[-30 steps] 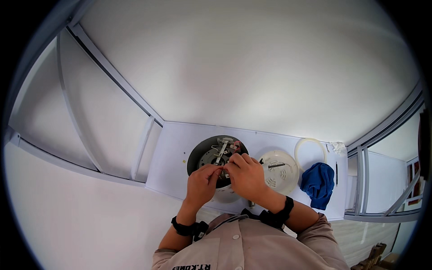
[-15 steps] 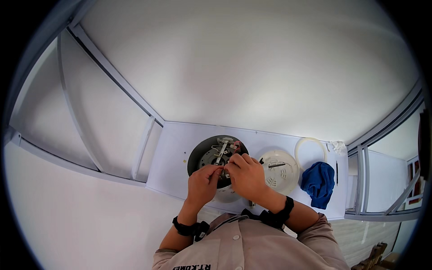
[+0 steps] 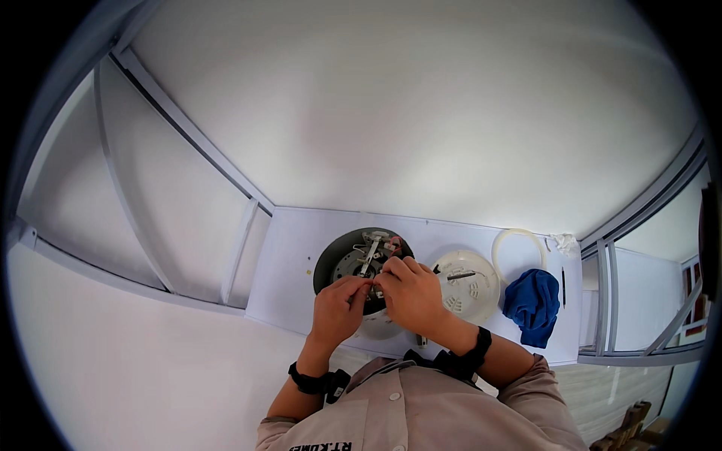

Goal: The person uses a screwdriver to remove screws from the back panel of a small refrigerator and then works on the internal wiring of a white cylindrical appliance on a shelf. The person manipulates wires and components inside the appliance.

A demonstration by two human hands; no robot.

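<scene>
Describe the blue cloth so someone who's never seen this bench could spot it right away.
Find the white worktop in front of the person. Go past the dark round unit under both hands and the white round cover to the right end. The blue cloth lies crumpled there, below a white ring: the only coloured, soft thing.

Single head view – fisheye, worn on head, looks steeply down over chest at white table [image 3: 301, 248]. Close range: both hands [image 3: 376, 297] near frame centre, forearms enter from lower edge. Straight edges bend toward rim – black corners.
</scene>
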